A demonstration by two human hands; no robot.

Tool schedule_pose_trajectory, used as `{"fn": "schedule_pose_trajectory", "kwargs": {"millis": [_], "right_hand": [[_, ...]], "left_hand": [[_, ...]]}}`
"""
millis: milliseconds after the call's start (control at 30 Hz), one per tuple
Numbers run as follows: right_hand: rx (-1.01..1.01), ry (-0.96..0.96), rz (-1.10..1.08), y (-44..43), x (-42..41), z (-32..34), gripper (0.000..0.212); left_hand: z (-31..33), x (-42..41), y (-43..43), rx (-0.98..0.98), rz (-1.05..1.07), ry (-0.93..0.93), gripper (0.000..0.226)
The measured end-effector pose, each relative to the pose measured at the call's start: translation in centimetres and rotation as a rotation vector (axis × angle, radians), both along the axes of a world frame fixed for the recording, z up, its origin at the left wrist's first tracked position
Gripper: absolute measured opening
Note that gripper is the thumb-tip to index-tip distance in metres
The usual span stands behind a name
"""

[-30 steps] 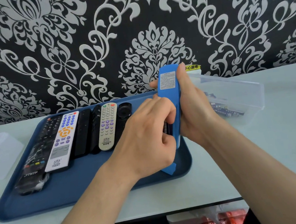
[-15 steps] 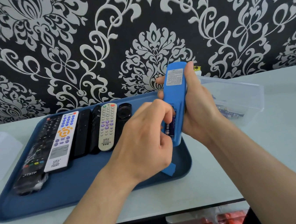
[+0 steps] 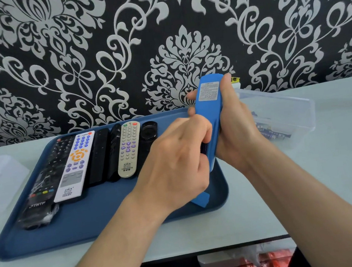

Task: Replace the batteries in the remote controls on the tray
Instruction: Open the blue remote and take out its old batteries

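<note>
Pale tabletop (image 3: 306,184), frame centre: right hand (image 3: 238,131) is gripping upright blue remote (image 3: 210,108) above tray (image 3: 114,216), left hand (image 3: 174,164) is pinching battery (image 3: 203,148) at its open back, next probably seating or freeing it.

Black remote (image 3: 36,200), near end: white brand letters under clear wrap, roughly "JTNTF"; the first sign is unsure.
Yellow sticker (image 3: 235,80) on the wall: one black Chinese character, "电", can be read; the rest of the wording is covered.
Blue remote (image 3: 210,116), back: a pale grey label (image 3: 208,91) carries many lines of fine print, too small to read.
White remote (image 3: 74,165), near end: a small logo above two short lines of dark print, unreadable.
Beige remote (image 3: 128,149), near end: a small dark logo and a line of print, unreadable.
Batteries (image 3: 276,132) in the clear box (image 3: 298,103): blue jackets with pale marks, too blurred to read.
</note>
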State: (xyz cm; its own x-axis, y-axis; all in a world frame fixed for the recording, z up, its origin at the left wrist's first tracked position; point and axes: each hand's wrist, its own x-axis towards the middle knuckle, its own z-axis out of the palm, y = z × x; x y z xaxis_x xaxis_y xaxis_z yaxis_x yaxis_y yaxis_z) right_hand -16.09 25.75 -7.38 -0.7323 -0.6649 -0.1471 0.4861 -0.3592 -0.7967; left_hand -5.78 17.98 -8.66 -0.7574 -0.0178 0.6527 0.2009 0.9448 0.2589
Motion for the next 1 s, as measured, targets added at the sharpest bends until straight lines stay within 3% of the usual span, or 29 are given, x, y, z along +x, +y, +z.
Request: {"fn": "schedule_pose_trajectory", "kwargs": {"millis": [633, 933, 1000], "right_hand": [[0.139, 0.140, -0.036, -0.2, 1.0, -0.1, 0.069], [0.048, 0.062, -0.053, -0.5, 0.2, -0.4, 0.069], [0.014, 0.039, -0.066, -0.4, 0.1, -0.4, 0.069]], "left_hand": [[0.2, -0.1, -0.5, 0.215, -0.076, -0.106, 0.030], [-0.5, -0.2, 0.0, 0.608, -0.021, -0.085, 0.042], [-0.7, -0.3, 0.0, 0.615, 0.036, -0.087, 0.037]]}}
